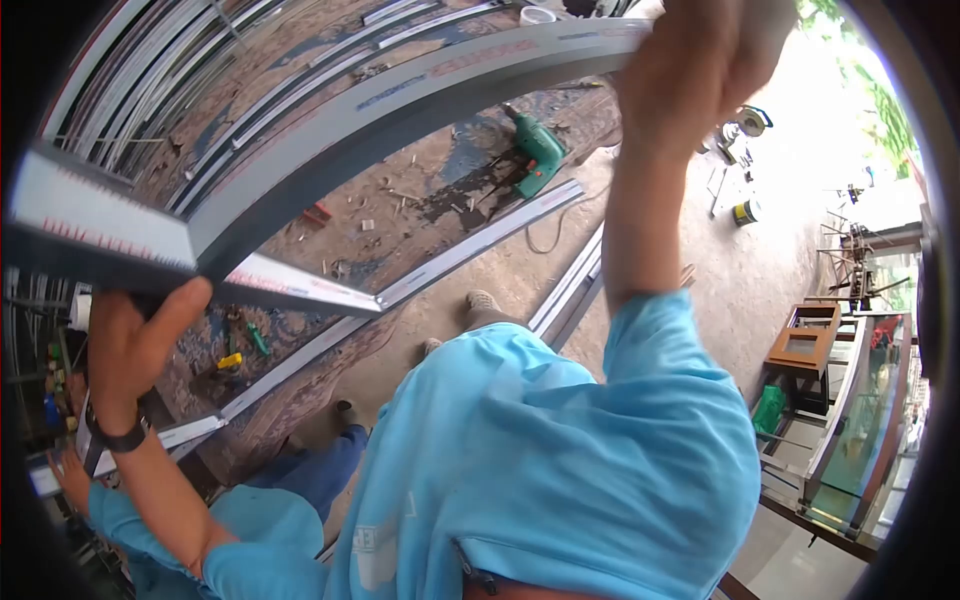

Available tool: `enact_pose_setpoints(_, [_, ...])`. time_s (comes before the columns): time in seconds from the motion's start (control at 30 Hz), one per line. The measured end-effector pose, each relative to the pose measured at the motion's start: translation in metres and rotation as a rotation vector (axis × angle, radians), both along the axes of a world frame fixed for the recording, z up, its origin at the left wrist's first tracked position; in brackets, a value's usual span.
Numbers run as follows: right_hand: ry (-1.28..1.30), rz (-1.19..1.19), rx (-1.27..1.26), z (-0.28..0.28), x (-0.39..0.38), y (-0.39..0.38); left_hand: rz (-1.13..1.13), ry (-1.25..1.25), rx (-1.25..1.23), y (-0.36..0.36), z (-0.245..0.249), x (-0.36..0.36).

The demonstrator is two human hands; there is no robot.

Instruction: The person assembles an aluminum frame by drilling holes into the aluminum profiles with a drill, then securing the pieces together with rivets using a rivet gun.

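Long dark-grey metal profile point(400, 92) wears whitish film with red and blue lettering, chunky power drill's point(540, 153) green, loose fabric T-shirt's point(590, 450) sky blue, patterned floor rug's point(410, 165) brown and blue.

The blurred right hand point(700, 75), cut off by the top edge, hides one end of the frame point(430, 78).

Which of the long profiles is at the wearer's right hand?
The raised profile with red and blue lettering, running from the right hand to the crosspiece at the left hand. The other long profiles lie below it, away from the right hand.
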State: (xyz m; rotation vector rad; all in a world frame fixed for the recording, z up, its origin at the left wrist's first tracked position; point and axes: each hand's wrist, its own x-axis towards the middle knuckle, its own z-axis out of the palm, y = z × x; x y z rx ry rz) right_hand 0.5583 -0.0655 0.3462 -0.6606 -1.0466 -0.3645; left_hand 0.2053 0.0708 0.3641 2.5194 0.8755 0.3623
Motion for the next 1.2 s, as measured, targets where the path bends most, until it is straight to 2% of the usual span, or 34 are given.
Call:
enact_pose_setpoints(0.07, [0.335,-0.387,0.088,-0.082,0.089,-0.031,-0.021,0.027,-0.023,0.007,-0.002,-0.008])
enact_pose_setpoints(0.1, [0.512,-0.499,-0.001,-0.132,0.133,-0.04,0.016,0.058,-0.044,0.012,-0.004,-0.015])
enact_pose_setpoints(0.13, [0.655,-0.624,-0.295,-0.196,0.173,-0.045,-0.012,0.044,0.055,0.012,-0.005,-0.017])
enact_pose_setpoints(0.17, [0.647,-0.633,-0.517,-0.268,0.214,-0.036,-0.045,0.039,0.155,0.014,-0.006,-0.019])
enact_pose_setpoints(0.2, [0.55,-0.585,-0.977,-0.315,0.226,-0.036,-0.045,0.116,0.169,0.024,-0.008,-0.033])
enact_pose_setpoints(0.23, [0.256,-0.524,-1.276,-0.378,0.257,-0.029,0.024,-0.043,0.017,0.012,-0.009,-0.017])
enact_pose_setpoints(0.3, [0.114,-0.448,-1.52,-0.443,0.272,0.003,0.047,0.036,-0.047,0.013,-0.002,-0.019])
enact_pose_setpoints(0.37, [-0.007,-0.497,-1.798,-0.458,0.276,0.038,0.148,0.136,-0.154,0.012,0.007,-0.025])
enact_pose_setpoints(0.4, [0.016,-0.476,-1.939,-0.462,0.281,0.054,0.215,0.189,-0.216,0.011,0.012,-0.029])
enact_pose_setpoints(0.43, [-0.04,-0.454,-1.866,-0.482,0.294,0.066,0.193,0.144,-0.206,0.011,0.011,-0.023])
enact_pose_setpoints(0.47, [-0.048,-0.433,-1.927,-0.504,0.302,0.071,0.169,0.1,-0.197,0.012,0.01,-0.018])
enact_pose_setpoints(0.5, [-0.06,-0.447,-1.974,-0.503,0.301,0.069,0.065,-0.01,-0.127,0.014,0.003,-0.008])
enact_pose_setpoints(0.57, [-0.095,-0.47,-2.021,-0.501,0.3,0.059,0.089,-0.023,-0.095,0.015,-0.002,-0.008])
enact_pose_setpoints(0.67, [-0.139,-0.538,-1.996,-0.488,0.313,0.03,0.093,0.028,-0.018,0.016,-0.005,-0.016])
enact_pose_setpoints(0.77, [-0.147,-0.68,-1.918,-0.446,0.345,0.011,0.089,0.079,0.043,0.023,-0.009,-0.025])
enact_pose_setpoints(0.87, [-0.096,-0.888,-1.828,-0.387,0.394,-0.006,0.074,0.18,0.13,0.025,-0.006,-0.025])
enact_pose_setpoints(0.97, [0.089,-1.187,-1.785,-0.335,0.439,-0.048,0.148,0.16,0.091,0.031,0.002,-0.018])
enact_pose_setpoints(1.03, [0.246,-1.349,-1.744,-0.314,0.46,-0.09,0.158,0.1,0.092,0.038,0.003,-0.02])
enact_pose_setpoints(1.1, [0.245,-1.483,-1.712,-0.301,0.467,-0.136,0.245,0.135,0.031,0.055,0.005,-0.028])
enact_pose_setpoints(1.17, [0.296,-1.331,-1.692,-0.302,0.469,-0.184,0.285,-0.008,0.04,0.063,-0.003,-0.026])
enact_pose_setpoints(1.2, [0.23,-1.322,-1.678,-0.306,0.459,-0.199,0.342,0.111,-0.047,0.069,0.003,-0.025])
